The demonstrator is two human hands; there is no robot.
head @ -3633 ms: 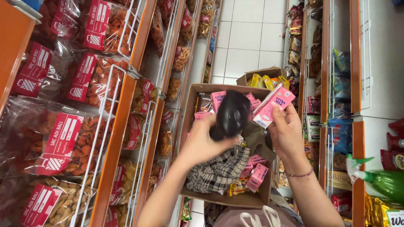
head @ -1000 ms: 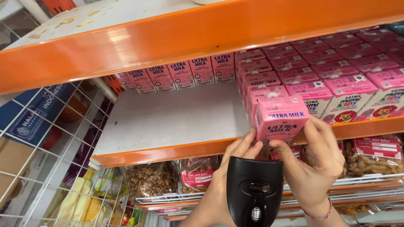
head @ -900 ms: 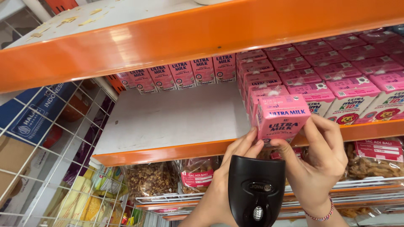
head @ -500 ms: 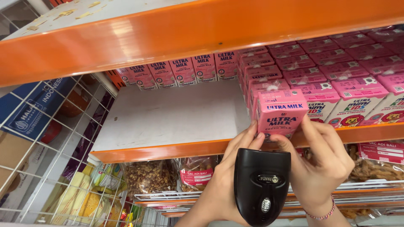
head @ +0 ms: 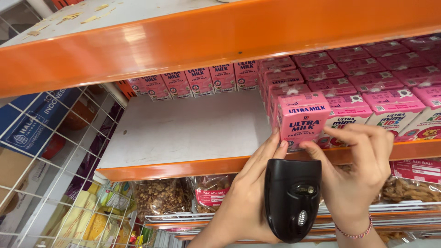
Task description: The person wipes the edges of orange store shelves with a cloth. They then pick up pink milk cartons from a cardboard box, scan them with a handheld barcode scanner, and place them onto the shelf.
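Where cartons (head: 367, 98) crowd, bare shelf (head: 183, 133).

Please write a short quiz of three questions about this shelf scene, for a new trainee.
1. True or false: the pink carton at the shelf edge is touched by both hands.
2. What black thing is at the left hand? A) scanner B) phone C) cup
3. The right hand wears a ____ at the wrist.

Key: 1 true; 2 A, the scanner; 3 bracelet.
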